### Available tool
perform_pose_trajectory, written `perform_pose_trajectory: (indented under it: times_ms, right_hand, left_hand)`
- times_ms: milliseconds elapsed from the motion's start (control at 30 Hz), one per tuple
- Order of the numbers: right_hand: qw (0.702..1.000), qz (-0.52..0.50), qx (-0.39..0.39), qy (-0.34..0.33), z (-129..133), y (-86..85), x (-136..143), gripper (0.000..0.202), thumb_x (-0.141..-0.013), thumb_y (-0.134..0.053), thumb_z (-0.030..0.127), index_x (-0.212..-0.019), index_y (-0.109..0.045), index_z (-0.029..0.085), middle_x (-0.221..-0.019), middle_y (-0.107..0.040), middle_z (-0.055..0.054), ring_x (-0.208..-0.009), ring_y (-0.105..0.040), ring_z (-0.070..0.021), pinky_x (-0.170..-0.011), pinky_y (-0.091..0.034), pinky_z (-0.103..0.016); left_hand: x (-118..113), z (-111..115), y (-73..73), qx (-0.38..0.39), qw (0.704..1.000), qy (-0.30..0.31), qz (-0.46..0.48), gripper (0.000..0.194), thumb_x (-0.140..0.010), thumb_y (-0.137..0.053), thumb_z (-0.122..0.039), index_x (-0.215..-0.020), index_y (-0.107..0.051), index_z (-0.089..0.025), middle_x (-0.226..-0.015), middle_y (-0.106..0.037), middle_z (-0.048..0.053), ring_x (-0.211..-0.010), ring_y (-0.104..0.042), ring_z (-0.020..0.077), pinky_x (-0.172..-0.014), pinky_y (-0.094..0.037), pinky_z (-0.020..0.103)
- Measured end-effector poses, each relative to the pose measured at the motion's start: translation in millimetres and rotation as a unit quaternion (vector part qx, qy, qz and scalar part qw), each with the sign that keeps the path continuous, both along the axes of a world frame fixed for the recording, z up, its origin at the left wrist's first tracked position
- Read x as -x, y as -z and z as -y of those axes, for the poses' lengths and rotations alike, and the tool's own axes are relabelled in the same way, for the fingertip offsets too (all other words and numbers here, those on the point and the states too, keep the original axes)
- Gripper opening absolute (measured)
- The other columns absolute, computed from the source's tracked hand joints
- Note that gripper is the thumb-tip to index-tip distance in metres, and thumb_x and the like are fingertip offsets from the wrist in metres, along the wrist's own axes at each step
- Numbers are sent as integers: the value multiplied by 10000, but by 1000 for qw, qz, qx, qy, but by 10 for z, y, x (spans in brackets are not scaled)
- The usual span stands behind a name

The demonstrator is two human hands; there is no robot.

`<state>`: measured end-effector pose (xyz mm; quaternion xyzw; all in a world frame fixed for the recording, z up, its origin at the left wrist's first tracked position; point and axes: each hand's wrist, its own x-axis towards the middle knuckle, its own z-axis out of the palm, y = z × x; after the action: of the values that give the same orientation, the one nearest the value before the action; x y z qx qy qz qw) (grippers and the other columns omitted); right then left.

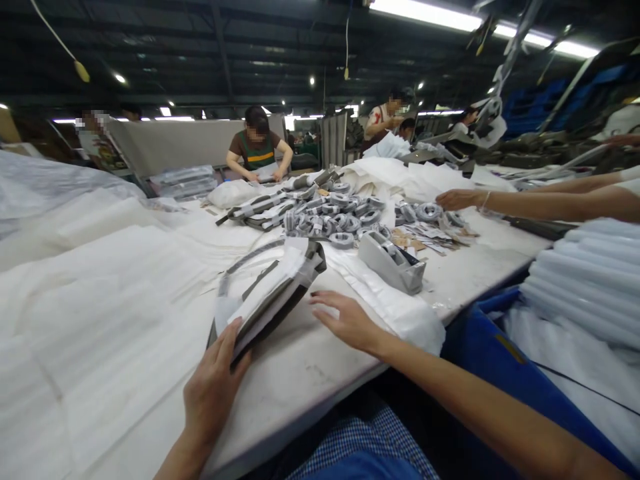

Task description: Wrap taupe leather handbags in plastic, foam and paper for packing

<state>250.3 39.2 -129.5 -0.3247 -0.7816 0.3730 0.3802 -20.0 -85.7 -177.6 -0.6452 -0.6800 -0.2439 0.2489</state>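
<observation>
My left hand (215,380) is closed around the near end of a flat, folded dark-grey and white bundle (280,287) with a grey strap looping off its far side. The bundle is tilted, its far end raised over the white table. To its right, my right hand (350,320) is apart from it, fingers stretched out and holding nothing. A grey tape dispenser (393,262) stands beyond my right hand, beside a soft white folded sheet (360,283). Behind these lies a heap of coiled grey straps (335,217).
White sheets (110,307) cover the left of the table. Cards and tags (425,239) lie past the dispenser. At right stand a blue bin (505,353) and stacked white rolls (590,280). A co-worker's arm (530,203) reaches in from the right; another person (257,147) works across the table.
</observation>
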Motion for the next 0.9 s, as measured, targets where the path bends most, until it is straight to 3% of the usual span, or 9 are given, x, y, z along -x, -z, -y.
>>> perform_pose_trajectory:
  times_ms: [100,167,233,367,500,633,733,800,900]
  right_hand:
    - [953,212,-190,104,-321,65,-640,317,-940,-534,275,-1217,-663,188,-1397,-580,-129,-1325,-503,-277,-1147,-362,-475]
    - [902,339,-208,167,-497,139,-985,382,-936,-527,241,-1288,-617,122,-1435,-535,-180,-1358,-468,-308,-1144,-365,-486]
    - [880,393,-192,185,-605,224,-1190,400,-919,-537,210,-1296,-610,98,-1409,-557,-199,-1319,-514,-312,-1105,-419,-468]
    - [873,416,-165,193,-669,312,-1242,301,-938,-524,234,-1186,-690,187,-1276,-677,-118,-1161,-642,-275,-990,-513,-403]
    - [865,423,-153,224,-715,202,-1170,262,-958,-510,272,-984,-761,204,-1028,-767,-107,-944,-711,-300,-853,-543,-412]
    - [867,403,-155,248,-732,30,-1130,279,-969,-491,271,-982,-759,196,-1045,-759,-126,-943,-702,-320,-831,-530,-440]
    - [881,371,-164,245,-578,-76,-1049,285,-985,-478,302,-1051,-743,221,-1126,-745,-90,-1023,-686,-281,-893,-517,-405]
    - [916,327,-139,185,-372,-127,-969,260,-970,-514,322,-1013,-757,236,-1080,-763,-53,-1005,-696,-246,-905,-517,-357]
    - [968,250,-7,8,-25,-140,-852,247,-927,-576,391,-929,-786,260,-968,-785,-23,-915,-721,-236,-844,-548,-329]
  left_hand:
    - [7,12,-8,7,1000,22,7,567,-995,-511,-297,-1525,-310,-279,-1372,-601,49,-1037,-688,237,-784,-567,299]
    - [5,7,-8,10,999,27,18,568,-994,-513,-303,-1524,-312,-283,-1389,-589,38,-1063,-680,237,-814,-564,304]
    - [-2,0,-10,13,999,22,30,559,-994,-512,-319,-1519,-324,-286,-1397,-582,30,-1093,-669,240,-810,-567,307]
    - [-19,-2,-22,19,999,16,43,541,-995,-505,-328,-1509,-343,-292,-1405,-576,21,-1114,-660,242,-813,-570,313]
    - [-21,5,-19,23,999,21,43,545,-992,-510,-305,-1510,-341,-287,-1403,-576,25,-1122,-656,237,-831,-567,305]
    - [-7,8,-23,26,998,17,48,542,-991,-512,-311,-1507,-344,-288,-1400,-578,28,-1138,-649,237,-823,-569,300]
    - [12,-2,-41,15,998,15,57,536,-989,-517,-329,-1499,-360,-286,-1386,-590,40,-1140,-650,242,-848,-563,305]
    - [27,-12,-51,5,998,14,65,537,-984,-523,-345,-1495,-368,-293,-1381,-594,42,-1150,-646,247,-846,-563,306]
    - [43,-23,-56,-6,997,14,77,538,-973,-535,-361,-1485,-384,-301,-1380,-596,39,-1179,-630,257,-824,-570,307]
